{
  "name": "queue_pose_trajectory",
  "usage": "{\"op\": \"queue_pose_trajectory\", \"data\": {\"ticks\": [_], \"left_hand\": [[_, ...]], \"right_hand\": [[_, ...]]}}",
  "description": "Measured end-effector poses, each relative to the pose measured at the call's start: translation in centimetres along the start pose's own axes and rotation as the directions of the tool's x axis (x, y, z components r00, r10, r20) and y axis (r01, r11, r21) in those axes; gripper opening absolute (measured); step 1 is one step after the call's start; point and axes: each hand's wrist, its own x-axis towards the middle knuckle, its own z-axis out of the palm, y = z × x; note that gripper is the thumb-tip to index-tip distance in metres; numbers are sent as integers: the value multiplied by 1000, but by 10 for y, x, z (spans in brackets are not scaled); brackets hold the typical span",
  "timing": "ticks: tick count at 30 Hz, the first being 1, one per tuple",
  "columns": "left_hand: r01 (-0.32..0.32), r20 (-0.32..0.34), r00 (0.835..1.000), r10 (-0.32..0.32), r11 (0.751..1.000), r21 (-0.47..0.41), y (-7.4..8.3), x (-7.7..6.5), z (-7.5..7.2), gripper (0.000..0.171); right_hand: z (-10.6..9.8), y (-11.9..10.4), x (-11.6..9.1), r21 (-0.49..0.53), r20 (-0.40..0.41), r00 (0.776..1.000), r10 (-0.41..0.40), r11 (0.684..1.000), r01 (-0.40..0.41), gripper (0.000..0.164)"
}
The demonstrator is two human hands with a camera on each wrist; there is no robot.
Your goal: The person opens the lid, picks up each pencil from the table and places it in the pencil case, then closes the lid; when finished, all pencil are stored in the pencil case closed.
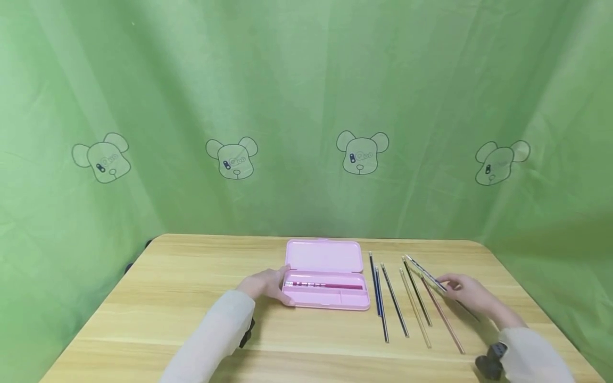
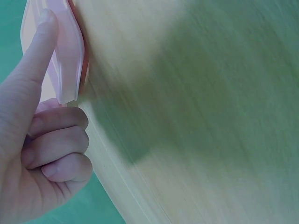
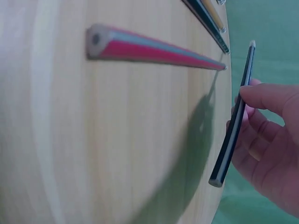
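Note:
My left hand (image 1: 265,284) grips the left end of an open pink pencil case (image 1: 355,306). In the left wrist view, the thumb lies along the case's end wall (image 2: 70,70), with the other fingers curled below. A reddish pencil (image 1: 335,286) with a pale patterned end lies in the case's long compartment. Over on the right, my right hand (image 1: 471,295) pinches a dark pencil with a silver stripe (image 3: 229,144) between thumb and fingers. It is tilted, with its shadow on the table below. A red and silver pencil (image 3: 154,49) lies nearby on the tabletop.
Several pencils lie between the case and my right hand, among them a dark one (image 1: 395,300) and a tan one (image 1: 415,308). The case's raised lid (image 1: 324,256) leans toward the back edge of the wooden table (image 1: 215,255). Green curtains (image 1: 306,202) surround the table.

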Motion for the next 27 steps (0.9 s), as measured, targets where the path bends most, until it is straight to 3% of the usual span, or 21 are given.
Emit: {"op": "queue_pose_trajectory", "data": {"ticks": [11,27], "left_hand": [[-2,1,1000,2,1000,-6,-1,-2,-1,105],[-3,-1,1000,3,1000,-2,0,0,-2,105]], "right_hand": [[14,-25,19,-1,-6,993,-119,993,119,29],[46,-64,51,89,42,990,-132,988,128,29]]}}
